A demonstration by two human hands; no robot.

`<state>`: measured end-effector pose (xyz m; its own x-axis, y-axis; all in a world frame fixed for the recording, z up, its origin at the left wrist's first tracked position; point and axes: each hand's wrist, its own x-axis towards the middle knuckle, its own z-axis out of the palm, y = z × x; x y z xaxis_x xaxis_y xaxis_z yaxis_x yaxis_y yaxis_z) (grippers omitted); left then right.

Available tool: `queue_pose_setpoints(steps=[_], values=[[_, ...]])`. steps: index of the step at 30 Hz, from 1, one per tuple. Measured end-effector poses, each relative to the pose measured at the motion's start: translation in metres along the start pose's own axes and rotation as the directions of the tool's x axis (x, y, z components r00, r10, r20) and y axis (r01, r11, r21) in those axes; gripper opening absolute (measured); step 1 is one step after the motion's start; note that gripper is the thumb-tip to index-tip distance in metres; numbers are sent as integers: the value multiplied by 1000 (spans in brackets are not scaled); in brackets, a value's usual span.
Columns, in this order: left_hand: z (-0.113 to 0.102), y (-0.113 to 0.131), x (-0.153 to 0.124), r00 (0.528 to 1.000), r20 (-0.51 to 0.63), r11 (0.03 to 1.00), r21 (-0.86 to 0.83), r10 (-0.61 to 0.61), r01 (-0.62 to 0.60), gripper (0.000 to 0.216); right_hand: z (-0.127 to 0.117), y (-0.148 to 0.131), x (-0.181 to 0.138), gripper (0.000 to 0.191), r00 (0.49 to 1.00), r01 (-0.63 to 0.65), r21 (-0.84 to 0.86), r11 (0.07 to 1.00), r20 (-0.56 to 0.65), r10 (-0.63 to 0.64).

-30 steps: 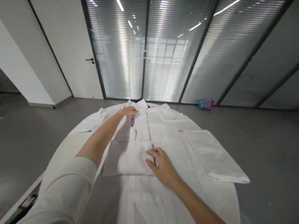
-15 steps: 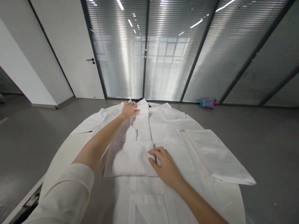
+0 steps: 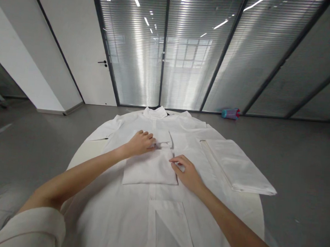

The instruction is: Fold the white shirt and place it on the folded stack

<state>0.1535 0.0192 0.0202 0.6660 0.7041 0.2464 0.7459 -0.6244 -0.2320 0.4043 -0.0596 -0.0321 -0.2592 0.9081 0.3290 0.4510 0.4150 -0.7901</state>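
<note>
A white buttoned garment (image 3: 111,206) with a stand collar (image 3: 155,112) lies spread face up, its collar at the far end. On its middle rests a smaller folded white cloth (image 3: 150,171). My left hand (image 3: 141,142) is closed on the cloth's far flap, folding it toward me; the fingertips are partly hidden. At the cloth's right edge, my right hand (image 3: 188,173) pinches the border between thumb and forefinger.
Underneath is a round white table (image 3: 253,216). A second folded white cloth (image 3: 243,166) lies on the right, its corner past the table's rim. Beyond are a blue and pink object (image 3: 230,113) on the floor, a glass partition with blinds (image 3: 186,64) and a door (image 3: 82,50).
My left hand has come back from near the collar, bringing the cloth's far end with it, so the collar is uncovered. My right hand stays at the cloth's right edge.
</note>
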Motion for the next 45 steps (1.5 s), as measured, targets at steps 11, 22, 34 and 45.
queue_pose_setpoints(steps=[11, 22, 34, 45], values=[[13, -78, -25, 596, 540, 222, -602, -595, 767, 59, -7, 4, 126, 36, 909, -404, -375, 834, -63, 412], [29, -78, -29, 761, 503, -44, -844, -410, 534, 76, 19, 10, 148, 51, 928, -363, -271, 891, -24, 371], [65, -77, -33, 811, 309, -44, -942, -498, 332, 85, 31, 8, 113, 20, 961, -262, -342, 903, -2, 278], [62, -69, -33, 818, 344, -78, -934, -461, 349, 78, 16, 5, 115, 23, 921, -329, -435, 838, 47, 386]])
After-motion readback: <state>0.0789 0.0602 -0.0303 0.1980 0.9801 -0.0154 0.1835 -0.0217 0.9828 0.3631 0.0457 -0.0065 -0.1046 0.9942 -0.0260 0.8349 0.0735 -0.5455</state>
